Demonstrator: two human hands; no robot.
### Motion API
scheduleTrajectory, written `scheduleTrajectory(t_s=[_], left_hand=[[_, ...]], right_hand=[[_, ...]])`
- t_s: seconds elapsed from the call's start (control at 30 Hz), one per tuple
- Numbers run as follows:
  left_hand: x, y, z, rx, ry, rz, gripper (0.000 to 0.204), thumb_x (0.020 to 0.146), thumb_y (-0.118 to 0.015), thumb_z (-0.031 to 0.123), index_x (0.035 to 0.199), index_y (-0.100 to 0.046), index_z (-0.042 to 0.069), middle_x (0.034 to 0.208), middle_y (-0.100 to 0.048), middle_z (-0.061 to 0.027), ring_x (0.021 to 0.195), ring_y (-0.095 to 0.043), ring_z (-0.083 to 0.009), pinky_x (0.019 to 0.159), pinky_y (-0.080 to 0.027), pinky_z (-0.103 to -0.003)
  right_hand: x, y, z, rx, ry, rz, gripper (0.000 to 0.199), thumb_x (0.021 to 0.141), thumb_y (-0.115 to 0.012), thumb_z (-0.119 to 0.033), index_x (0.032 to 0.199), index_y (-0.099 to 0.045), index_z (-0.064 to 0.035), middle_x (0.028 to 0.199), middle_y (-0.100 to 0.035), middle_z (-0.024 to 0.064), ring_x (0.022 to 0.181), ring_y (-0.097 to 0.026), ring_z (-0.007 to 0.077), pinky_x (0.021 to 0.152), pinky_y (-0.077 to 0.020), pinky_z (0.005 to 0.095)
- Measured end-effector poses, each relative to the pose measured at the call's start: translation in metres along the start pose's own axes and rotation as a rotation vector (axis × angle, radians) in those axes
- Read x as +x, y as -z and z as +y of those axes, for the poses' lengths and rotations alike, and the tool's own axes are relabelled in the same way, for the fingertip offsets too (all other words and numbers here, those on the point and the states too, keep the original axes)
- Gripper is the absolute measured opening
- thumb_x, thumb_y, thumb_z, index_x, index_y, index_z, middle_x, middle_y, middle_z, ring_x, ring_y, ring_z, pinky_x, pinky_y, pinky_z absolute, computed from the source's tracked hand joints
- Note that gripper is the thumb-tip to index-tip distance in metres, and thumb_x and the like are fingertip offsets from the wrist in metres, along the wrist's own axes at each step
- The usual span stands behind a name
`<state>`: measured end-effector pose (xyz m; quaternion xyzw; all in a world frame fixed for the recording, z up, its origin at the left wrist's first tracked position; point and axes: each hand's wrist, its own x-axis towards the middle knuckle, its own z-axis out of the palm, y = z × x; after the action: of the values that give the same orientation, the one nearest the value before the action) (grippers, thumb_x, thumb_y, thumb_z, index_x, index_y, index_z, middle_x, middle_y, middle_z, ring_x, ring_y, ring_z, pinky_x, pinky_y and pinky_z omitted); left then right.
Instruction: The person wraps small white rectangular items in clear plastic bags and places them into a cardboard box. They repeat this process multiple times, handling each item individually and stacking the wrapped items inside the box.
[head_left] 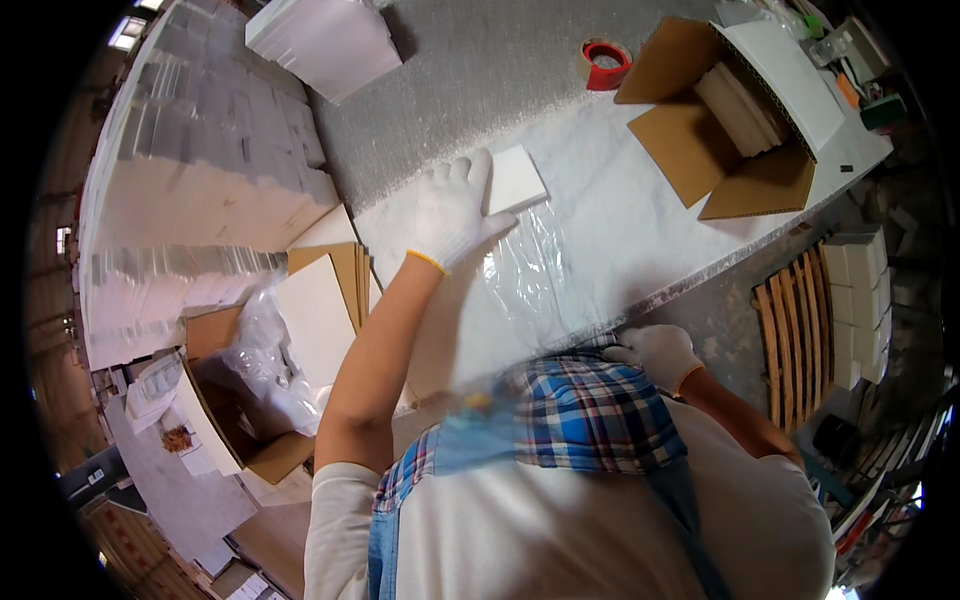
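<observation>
My left hand (pixel 449 212), in a white knit glove with a yellow cuff, lies on the table with its fingers stretched out and the thumb spread to the right. The left end of a flat white block (pixel 517 181), which looks like a stack of thin pieces, sits between that thumb and index finger. A clear plastic bag (pixel 525 262) spreads from the block toward my body. Low at the table's near edge, my right hand (pixel 656 354), gloved too, has its fingers closed at the edge of my blue plaid apron (pixel 605 405). Its fingertips are partly hidden.
An open cardboard box (pixel 680 155) with white pieces inside stands at the right, beside a red tape roll (pixel 606 66). Tall white stacks (pixel 200 190) line the left. Another white stack (pixel 325 45) is at the back. A carton (pixel 215 405) with plastic bags is lower left.
</observation>
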<state>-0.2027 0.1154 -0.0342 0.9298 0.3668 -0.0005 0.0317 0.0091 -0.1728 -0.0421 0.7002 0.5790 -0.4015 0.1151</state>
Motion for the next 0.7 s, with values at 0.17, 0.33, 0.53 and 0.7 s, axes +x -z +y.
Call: scheduleTrajectory(t_s=[0.17, 0.33, 0.53, 0.7], left_hand=[[-0.024, 0.010, -0.005, -0.148, 0.026, 0.334, 0.061, 0.086, -0.076, 0.041, 0.131, -0.059, 0.004, 0.122, -0.066, -0.0188, 0.114, -0.061, -0.0394, 0.098, -0.050, -0.048], [-0.079, -0.011, -0.029, -0.166, 0.014, 0.541, 0.039, 0.089, -0.070, 0.013, 0.126, -0.064, 0.003, 0.125, -0.064, -0.0233, 0.113, -0.062, -0.0410, 0.088, -0.053, -0.049], [-0.124, -0.020, -0.021, -0.052, -0.024, 0.455, 0.051, 0.076, -0.069, 0.004, 0.126, -0.064, 0.006, 0.126, -0.062, -0.0214, 0.107, -0.062, -0.0400, 0.086, -0.053, -0.050], [-0.123, -0.007, -0.001, -0.108, -0.030, 0.427, 0.055, 0.072, -0.073, 0.008, 0.126, -0.064, 0.007, 0.125, -0.060, -0.0196, 0.112, -0.057, -0.0376, 0.086, -0.051, -0.048]], right_hand=[[0.025, -0.073, 0.020, 0.367, 0.013, 0.160, 0.078, 0.087, -0.071, -0.057, 0.144, -0.056, -0.0064, 0.146, -0.056, 0.0223, 0.135, -0.053, 0.0367, 0.108, -0.0468, 0.0452], [0.031, -0.056, -0.016, 1.040, -0.114, -0.044, 0.061, 0.088, -0.078, -0.038, 0.137, -0.064, -0.0036, 0.132, -0.068, 0.0175, 0.123, -0.063, 0.0271, 0.106, -0.0471, 0.0378], [0.043, -0.109, 0.004, 1.045, 0.288, 0.047, 0.029, 0.098, -0.069, -0.020, 0.112, -0.074, 0.0046, 0.108, -0.074, 0.0078, 0.102, -0.066, 0.0151, 0.091, -0.0511, 0.0313], [-0.005, -0.052, -0.021, 1.228, 0.250, 0.004, 0.024, 0.098, -0.069, -0.018, 0.108, -0.073, 0.0033, 0.101, -0.070, 0.0028, 0.097, -0.062, 0.0102, 0.088, -0.0499, 0.0277]])
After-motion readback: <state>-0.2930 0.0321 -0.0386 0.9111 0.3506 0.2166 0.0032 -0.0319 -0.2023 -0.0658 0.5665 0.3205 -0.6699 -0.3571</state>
